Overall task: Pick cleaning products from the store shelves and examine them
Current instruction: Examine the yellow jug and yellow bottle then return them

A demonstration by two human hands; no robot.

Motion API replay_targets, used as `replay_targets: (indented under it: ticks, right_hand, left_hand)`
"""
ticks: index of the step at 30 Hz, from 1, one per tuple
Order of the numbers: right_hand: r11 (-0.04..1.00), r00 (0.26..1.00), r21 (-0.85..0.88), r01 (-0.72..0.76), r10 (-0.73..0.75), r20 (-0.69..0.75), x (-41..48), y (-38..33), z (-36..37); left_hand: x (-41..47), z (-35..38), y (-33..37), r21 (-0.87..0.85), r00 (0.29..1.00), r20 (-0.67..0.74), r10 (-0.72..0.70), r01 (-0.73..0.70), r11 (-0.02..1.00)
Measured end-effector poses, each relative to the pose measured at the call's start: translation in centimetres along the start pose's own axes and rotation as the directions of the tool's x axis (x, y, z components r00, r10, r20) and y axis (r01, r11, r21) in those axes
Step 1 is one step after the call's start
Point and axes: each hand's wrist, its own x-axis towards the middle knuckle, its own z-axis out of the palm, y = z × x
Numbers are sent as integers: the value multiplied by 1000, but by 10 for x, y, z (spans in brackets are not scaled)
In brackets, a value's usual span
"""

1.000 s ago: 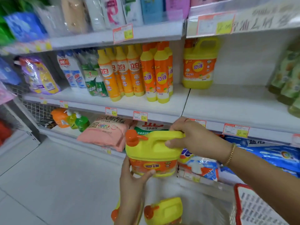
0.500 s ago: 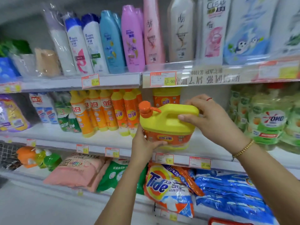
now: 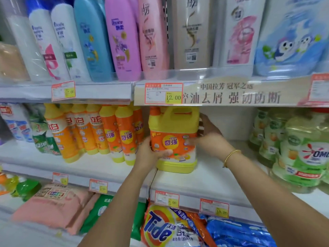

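A yellow detergent jug (image 3: 173, 138) with an orange label and orange cap stands upright on the middle white shelf (image 3: 204, 177), under the upper shelf's edge. My left hand (image 3: 151, 154) grips its lower left side, thumb across the label. My right hand (image 3: 208, 134) lies against the jug's right side, blurred, fingers reaching behind it. A gold bracelet (image 3: 230, 156) circles my right wrist.
Orange and yellow dish soap bottles (image 3: 106, 132) stand close on the jug's left. Green jugs (image 3: 300, 152) fill the right end. Shampoo bottles (image 3: 122, 38) line the upper shelf. A Tide bag (image 3: 165, 227), blue bags and pink packs lie on the bottom shelf.
The jug has gone from mid-air in front of the shelves onto the middle shelf. My right hand left the handle and now lies at the jug's right side.
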Motion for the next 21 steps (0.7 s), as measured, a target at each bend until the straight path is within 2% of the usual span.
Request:
replay_targets:
  ticks: [5, 8, 13, 17, 21]
  right_hand:
    - [965, 997, -249, -79, 70, -46, 19, 53, 22]
    - [960, 994, -269, -80, 57, -92, 39, 64, 22]
    - [970, 995, -236, -56, 35, -92, 59, 76, 23]
    - [953, 998, -302, -17, -2, -63, 70, 80, 26]
    - [940, 999, -341, -2, -12, -37, 79, 83, 30]
  left_hand:
    - [39, 11, -6, 14, 1000, 8, -23, 23, 1000]
    - [57, 15, -13, -5, 999, 40, -1, 1, 1000]
    - [79, 14, -31, -136, 998, 62, -22, 30, 990]
    - [88, 19, -26, -125, 988, 157, 3, 16, 992]
    - [97, 18, -24, -137, 984, 178, 5, 20, 990]
